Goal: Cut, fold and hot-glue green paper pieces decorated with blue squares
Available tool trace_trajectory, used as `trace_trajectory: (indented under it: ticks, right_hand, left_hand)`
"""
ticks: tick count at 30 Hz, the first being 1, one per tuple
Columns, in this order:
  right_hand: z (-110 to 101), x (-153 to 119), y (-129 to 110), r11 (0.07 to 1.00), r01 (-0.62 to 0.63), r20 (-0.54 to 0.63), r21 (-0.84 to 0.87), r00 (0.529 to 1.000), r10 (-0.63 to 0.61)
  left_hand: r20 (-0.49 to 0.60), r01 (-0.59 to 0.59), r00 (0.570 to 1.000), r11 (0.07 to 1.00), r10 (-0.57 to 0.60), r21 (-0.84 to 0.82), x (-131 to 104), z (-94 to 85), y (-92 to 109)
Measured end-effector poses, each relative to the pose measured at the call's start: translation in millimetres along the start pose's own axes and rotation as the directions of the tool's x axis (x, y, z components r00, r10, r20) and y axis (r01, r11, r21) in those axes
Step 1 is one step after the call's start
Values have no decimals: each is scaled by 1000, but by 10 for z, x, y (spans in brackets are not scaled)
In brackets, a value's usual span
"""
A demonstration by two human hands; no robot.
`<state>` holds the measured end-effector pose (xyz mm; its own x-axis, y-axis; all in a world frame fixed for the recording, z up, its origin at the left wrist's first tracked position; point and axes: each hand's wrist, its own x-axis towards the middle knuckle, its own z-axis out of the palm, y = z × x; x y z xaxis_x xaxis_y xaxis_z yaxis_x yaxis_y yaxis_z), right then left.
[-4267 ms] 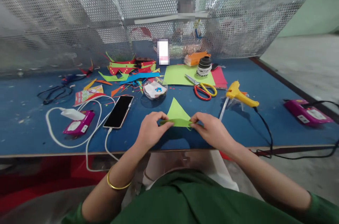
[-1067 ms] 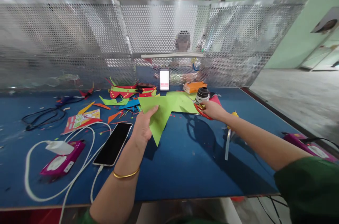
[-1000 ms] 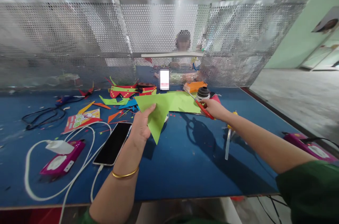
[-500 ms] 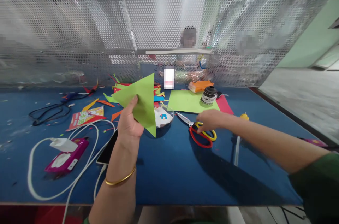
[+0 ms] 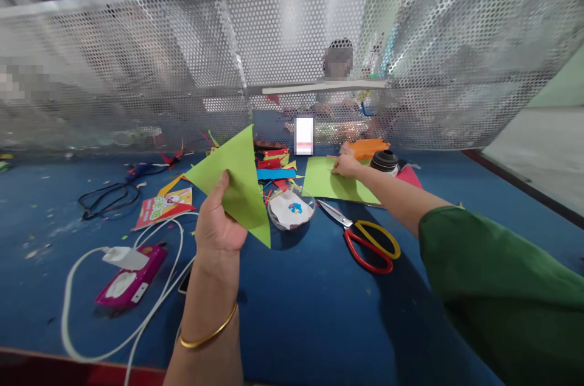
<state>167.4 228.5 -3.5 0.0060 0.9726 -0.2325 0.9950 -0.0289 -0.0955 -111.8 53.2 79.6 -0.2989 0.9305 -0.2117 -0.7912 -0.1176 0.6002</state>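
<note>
My left hand (image 5: 221, 218) holds a green paper triangle (image 5: 235, 179) upright, its thumb on the near face and the other fingers behind. My right hand (image 5: 347, 165) is stretched over a flat green sheet (image 5: 319, 182) near the back, its fingertips pressed together at the sheet; whether they grip anything is too small to tell. Red and yellow scissors (image 5: 371, 246) lie slightly open on the blue table. Between the triangle and the scissors sits a clear bowl (image 5: 292, 208) with white paper and a small blue piece.
An orange packet (image 5: 367, 147) and a black spool (image 5: 384, 161) stand behind the sheet. Colored scraps (image 5: 274, 161) lie mid-back. A purple power strip (image 5: 132, 279) with a white cable is at left. Behind a perforated metal screen (image 5: 283, 39) sits a person.
My right hand has moved from beside the scissors' handles, forward to the green sheet. My left hand still holds the triangle. The view has shifted a little.
</note>
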Motion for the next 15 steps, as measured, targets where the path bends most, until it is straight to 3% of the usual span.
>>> trace_trajectory:
  ticks: [3, 6, 12, 15]
  right_hand:
    - [-58, -15, 1, 1000, 3, 23, 12, 1000, -3]
    - [-206, -50, -146, 999, 34, 41, 34, 999, -35]
    - [-484, -84, -928, 967, 235, -15, 98, 972, -234]
    - [-566, -167, -1150, 945, 322, -65, 61, 946, -318]
  left_hand:
    - [-7, -29, 1000, 999, 29, 24, -24, 0, 34]
    - [-16, -46, 999, 995, 47, 90, -10, -28, 30]
    - [96, -105, 992, 974, 87, 201, 125, -163, -31]
    - [114, -81, 992, 976, 58, 204, 155, -183, -40]
